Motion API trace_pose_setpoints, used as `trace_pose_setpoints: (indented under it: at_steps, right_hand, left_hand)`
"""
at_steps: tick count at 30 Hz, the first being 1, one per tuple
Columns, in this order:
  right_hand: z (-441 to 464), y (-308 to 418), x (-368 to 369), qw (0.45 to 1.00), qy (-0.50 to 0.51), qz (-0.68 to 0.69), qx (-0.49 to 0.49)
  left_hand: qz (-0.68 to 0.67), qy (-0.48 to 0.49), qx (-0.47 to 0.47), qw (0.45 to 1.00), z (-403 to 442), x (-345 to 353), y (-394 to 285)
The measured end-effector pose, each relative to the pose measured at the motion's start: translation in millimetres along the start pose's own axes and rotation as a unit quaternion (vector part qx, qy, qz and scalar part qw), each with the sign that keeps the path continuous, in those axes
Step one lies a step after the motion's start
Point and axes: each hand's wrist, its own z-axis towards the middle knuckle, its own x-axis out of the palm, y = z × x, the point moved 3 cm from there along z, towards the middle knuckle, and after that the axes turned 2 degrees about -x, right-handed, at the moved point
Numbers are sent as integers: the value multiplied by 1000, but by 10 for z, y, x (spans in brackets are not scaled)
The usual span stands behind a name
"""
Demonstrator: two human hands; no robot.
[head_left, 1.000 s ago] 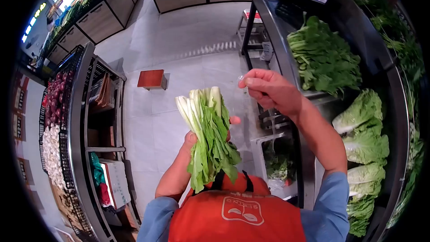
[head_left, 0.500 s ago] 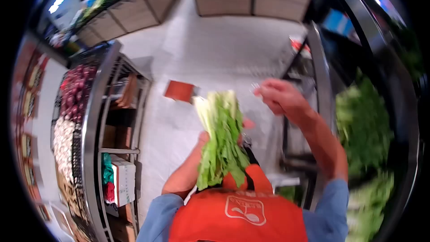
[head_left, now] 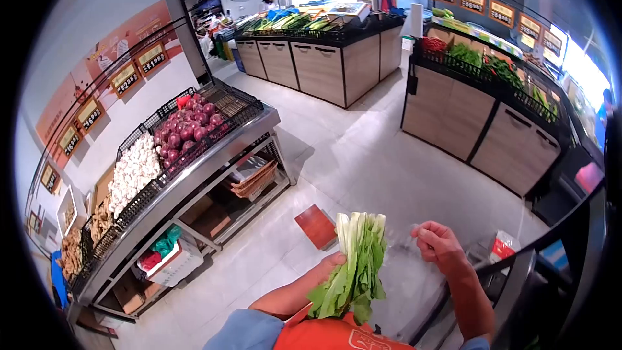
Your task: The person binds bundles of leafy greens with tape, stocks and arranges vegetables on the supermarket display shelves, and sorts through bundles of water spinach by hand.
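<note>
Above the pale floor (head_left: pixel 369 155), with the bench (head_left: pixel 214 163) of purple onions (head_left: pixel 188 131) and white garlic (head_left: pixel 134 172) well apart at the left, a bunch of leafy greens (head_left: pixel 355 262) was held before the red apron (head_left: pixel 304 342), stalk ends uppermost and leaves hanging down. It was gripped by the left hand (head_left: pixel 326 267), whose thumb was set against the left side; such a hold was judged best made around the firm stalks, evenly and lightly, so that the soft leaves would not be bruised. The right hand (head_left: pixel 442 244) was raised beside the stalks, apart from them, its fingers drawn narrow in a pinch on what looked like a clear scrap (head_left: pixel 413 227); a light hold by its very edge seemed called for, with folding avoided. At the right, a dark metal frame (head_left: pixel 517 288) was cut off by the curved rim of the view, and the apron was cropped below. Most of the left fingers were hidden behind the greens, so how far they were wrapped could not be told. The scrap was too faint for its shape to be made out.
</note>
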Motion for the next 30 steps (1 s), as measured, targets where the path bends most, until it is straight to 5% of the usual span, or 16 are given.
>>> trace_pose_setpoints:
  at_steps: [9,16,20,24,30]
  right_hand:
    - [1884,602,-878,991,-45,-108,69]
    - [2904,905,-1251,976,8,-188,114]
    - [3453,1071,-1649,914,97,-394,21]
    - [3818,1368,-1866,863,216,-443,-111]
    - [4100,2138,-1844,689,330,-584,-274]
  left_hand:
    - [254,-92,65,961,1165,-449,-2173]
    - [472,-195,132,849,1975,-476,-3409]
    - [740,-332,117,573,2319,-603,-3905]
    - [740,-402,182,507,2747,-770,-4217]
    - [804,-487,28,340,3745,-262,-4386]
